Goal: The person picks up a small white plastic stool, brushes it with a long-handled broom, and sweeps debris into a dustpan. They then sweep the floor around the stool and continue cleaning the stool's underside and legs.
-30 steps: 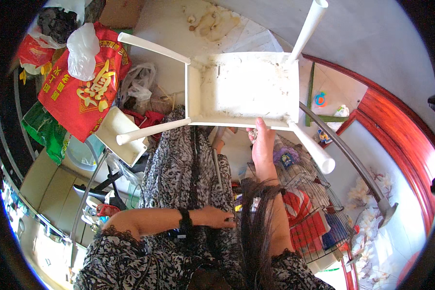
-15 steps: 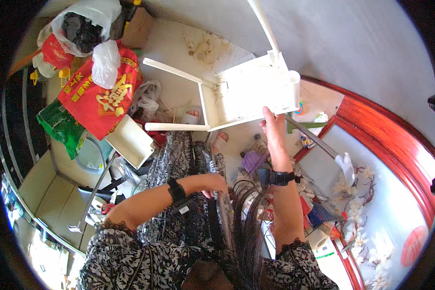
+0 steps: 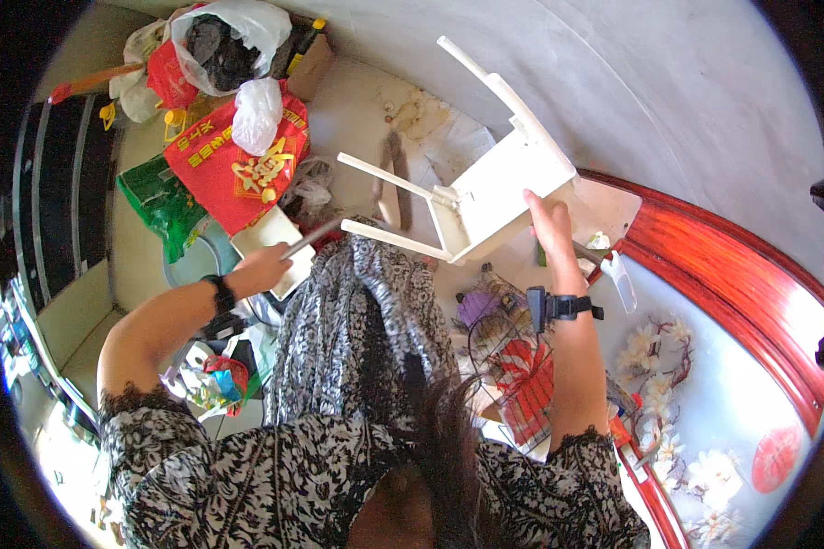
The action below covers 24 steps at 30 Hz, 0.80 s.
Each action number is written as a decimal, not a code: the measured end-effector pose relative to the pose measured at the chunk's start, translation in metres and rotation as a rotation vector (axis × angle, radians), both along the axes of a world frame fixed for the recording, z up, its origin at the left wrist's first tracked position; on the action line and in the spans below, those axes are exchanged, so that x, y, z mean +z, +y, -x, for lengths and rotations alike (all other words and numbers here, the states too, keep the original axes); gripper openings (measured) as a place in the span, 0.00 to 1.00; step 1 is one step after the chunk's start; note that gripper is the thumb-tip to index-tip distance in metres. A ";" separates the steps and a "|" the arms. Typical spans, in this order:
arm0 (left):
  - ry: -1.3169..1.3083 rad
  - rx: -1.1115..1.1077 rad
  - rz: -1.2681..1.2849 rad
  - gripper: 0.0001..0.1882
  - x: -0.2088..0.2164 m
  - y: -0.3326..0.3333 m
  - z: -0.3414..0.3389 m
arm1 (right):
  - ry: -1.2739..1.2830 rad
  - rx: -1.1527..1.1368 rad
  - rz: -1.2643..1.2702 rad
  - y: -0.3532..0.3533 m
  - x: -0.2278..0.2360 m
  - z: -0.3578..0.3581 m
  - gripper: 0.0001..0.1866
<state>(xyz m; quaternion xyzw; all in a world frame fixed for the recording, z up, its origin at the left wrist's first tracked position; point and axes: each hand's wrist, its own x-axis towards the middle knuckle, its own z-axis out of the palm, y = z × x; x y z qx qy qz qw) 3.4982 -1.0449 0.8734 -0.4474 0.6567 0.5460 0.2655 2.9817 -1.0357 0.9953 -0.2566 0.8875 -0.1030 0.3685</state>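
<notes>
A white stool (image 3: 513, 188) is tilted on its side in mid-air, its legs pointing up and to the left. My right hand (image 3: 551, 229) grips the edge of its seat, thumb on the face turned to me. My left hand (image 3: 263, 268) is closed round a thin grey stick (image 3: 313, 237) that slants up to the right. A brownish, motion-blurred shape (image 3: 394, 178) lies beyond the stick; I cannot tell whether they join. Behind my left hand sits a cream open-fronted bin or dustpan (image 3: 277, 229), partly hidden by the hand.
At the far left are a red bag (image 3: 238, 165), a green bag (image 3: 160, 206), a white plastic bag with dark contents (image 3: 229, 46) and a grey-blue bucket (image 3: 192, 261). The floor has a brown stain (image 3: 421, 114). A red wooden frame (image 3: 705, 247) edges the right side.
My left hand has moved from in front of my body out to the left, with the stick. The stool has tilted further and shifted slightly right in my right hand.
</notes>
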 end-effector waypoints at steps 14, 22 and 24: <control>-0.015 0.666 0.241 0.10 0.241 0.031 -0.174 | -0.124 0.136 0.039 -0.043 0.113 -0.002 0.28; 0.149 0.768 -0.272 0.09 0.309 0.021 -0.126 | -0.157 0.237 0.175 -0.030 0.128 -0.044 0.32; 0.134 0.582 -0.173 0.09 0.320 0.013 -0.109 | -0.100 0.321 0.256 -0.021 0.125 -0.061 0.32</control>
